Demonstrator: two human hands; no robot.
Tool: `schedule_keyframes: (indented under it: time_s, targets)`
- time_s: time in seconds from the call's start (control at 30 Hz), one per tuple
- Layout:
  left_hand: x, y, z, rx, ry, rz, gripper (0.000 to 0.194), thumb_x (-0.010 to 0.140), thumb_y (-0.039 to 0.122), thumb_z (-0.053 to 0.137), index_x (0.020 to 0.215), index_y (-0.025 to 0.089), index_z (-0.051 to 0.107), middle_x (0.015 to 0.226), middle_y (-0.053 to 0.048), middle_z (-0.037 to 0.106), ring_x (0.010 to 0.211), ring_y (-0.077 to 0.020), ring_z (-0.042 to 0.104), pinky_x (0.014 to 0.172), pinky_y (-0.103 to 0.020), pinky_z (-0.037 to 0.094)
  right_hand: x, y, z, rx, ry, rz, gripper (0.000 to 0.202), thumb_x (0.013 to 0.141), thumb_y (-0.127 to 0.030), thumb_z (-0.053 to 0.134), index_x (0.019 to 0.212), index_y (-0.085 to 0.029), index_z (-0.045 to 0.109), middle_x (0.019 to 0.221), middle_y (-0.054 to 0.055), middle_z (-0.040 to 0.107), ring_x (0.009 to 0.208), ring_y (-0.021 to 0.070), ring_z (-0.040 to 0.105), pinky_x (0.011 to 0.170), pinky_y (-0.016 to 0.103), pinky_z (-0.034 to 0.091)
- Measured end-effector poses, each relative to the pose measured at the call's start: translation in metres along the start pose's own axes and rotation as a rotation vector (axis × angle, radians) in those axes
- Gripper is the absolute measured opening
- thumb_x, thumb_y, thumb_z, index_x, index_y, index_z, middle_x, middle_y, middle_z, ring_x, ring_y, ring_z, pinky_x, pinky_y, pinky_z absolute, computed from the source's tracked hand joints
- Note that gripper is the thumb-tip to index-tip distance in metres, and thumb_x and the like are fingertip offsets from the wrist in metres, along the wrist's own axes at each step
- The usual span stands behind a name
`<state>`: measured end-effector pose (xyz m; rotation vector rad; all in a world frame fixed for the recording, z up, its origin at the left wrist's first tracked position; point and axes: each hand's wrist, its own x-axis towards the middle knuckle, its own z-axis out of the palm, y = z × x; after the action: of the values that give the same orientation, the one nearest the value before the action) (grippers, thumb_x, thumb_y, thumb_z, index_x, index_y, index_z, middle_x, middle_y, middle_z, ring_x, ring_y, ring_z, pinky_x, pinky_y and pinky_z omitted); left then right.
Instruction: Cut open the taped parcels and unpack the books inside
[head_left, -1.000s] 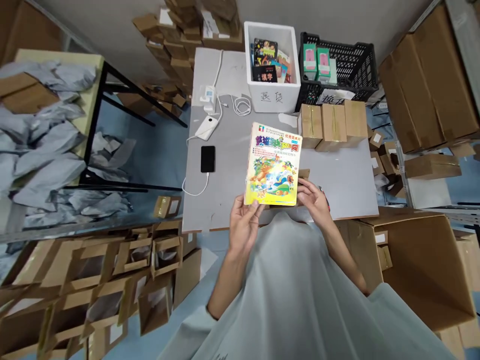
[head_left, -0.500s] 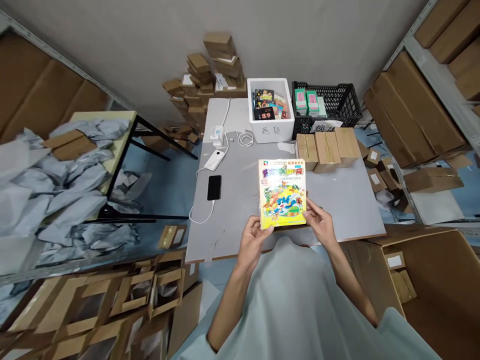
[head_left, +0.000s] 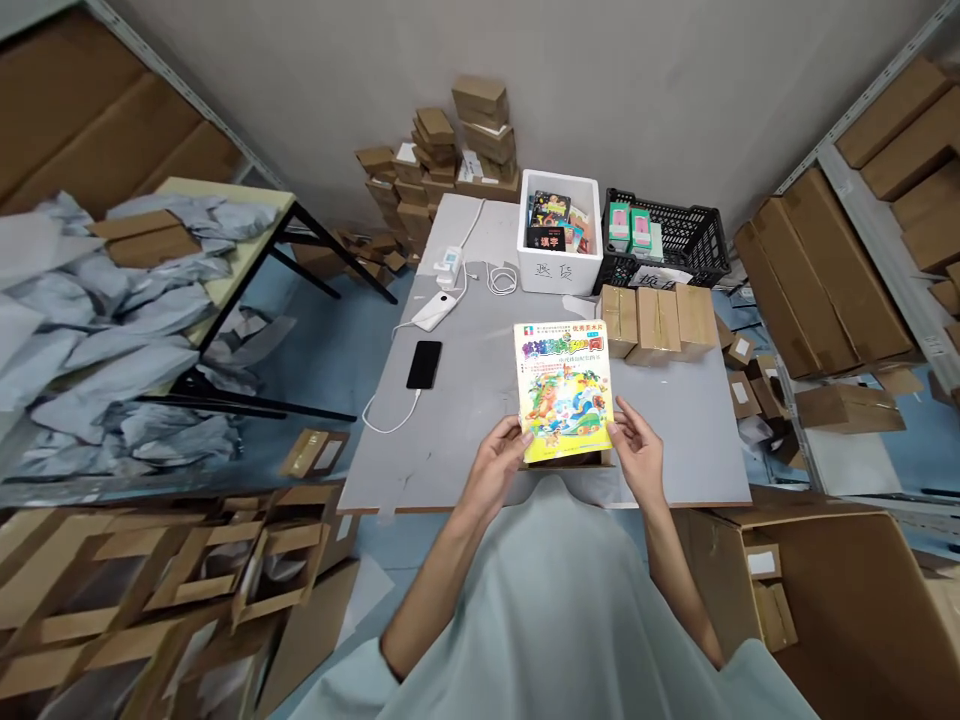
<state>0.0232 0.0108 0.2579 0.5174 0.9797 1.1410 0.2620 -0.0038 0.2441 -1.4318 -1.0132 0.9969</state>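
Observation:
A colourful picture book (head_left: 566, 392), with a yellow lower edge and cartoon animals on its cover, is held up over the front of the grey table. My left hand (head_left: 501, 455) grips its lower left corner, the thumb lying on the cover. At the lower right corner my right hand (head_left: 634, 447) pinches the book with the thumb in front, other fingers behind or beside it. Below the book's bottom edge shows part of an open cardboard box (head_left: 606, 460); most of it is hidden by the book.
On the table (head_left: 465, 440) lie a black phone (head_left: 424, 365) and a white power bank (head_left: 435, 311) with cables. Behind stand a white foam box (head_left: 559, 277) of books, a black crate (head_left: 697, 245) and small cartons (head_left: 658, 325). A large open carton (head_left: 847, 580) stands at right.
The book's cover has tilted slightly, and more of the cardboard box shows below it. Both hands keep their hold. The whole view has shifted a little with my head.

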Motion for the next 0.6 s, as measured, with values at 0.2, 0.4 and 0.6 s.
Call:
schedule_keyframes:
  time_s: [0.2, 0.4, 0.6]
  targets:
    - [-0.001, 0.001, 0.002, 0.039, 0.003, 0.008, 0.053, 0.074, 0.060, 0.107, 0.103, 0.021, 0.084, 0.110, -0.009, 0.088, 0.112, -0.0318, 0.083, 0.097, -0.040, 0.070, -0.004, -0.032, 0.010, -0.267, 0.176, -0.258, 0.049, 0.107, -0.053, 0.074, 0.149, -0.028, 0.078, 0.153, 0.018, 0.075, 0.140, 0.0345, 0.074, 0.110, 0.054, 0.069]
    - [-0.008, -0.013, 0.019, 0.137, 0.014, 0.104, 0.053, 0.081, 0.065, 0.101, 0.108, 0.021, 0.087, 0.110, -0.009, 0.084, 0.103, -0.0274, 0.081, 0.095, -0.037, 0.068, -0.022, -0.057, 0.043, -0.396, -0.053, -0.281, 0.034, 0.112, -0.046, 0.070, 0.140, -0.033, 0.083, 0.137, 0.015, 0.081, 0.126, 0.0341, 0.079, 0.111, 0.054, 0.069]
    - [-0.025, -0.031, 0.028, 0.569, 0.052, 0.509, 0.020, 0.099, 0.043, 0.087, 0.113, 0.030, 0.091, 0.109, -0.009, 0.082, 0.103, -0.0279, 0.079, 0.098, -0.039, 0.067, -0.026, -0.060, 0.064, -0.397, -0.035, -0.162, 0.067, 0.101, -0.050, 0.082, 0.162, -0.027, 0.067, 0.142, 0.018, 0.073, 0.115, 0.0319, 0.077, 0.085, 0.042, 0.073]
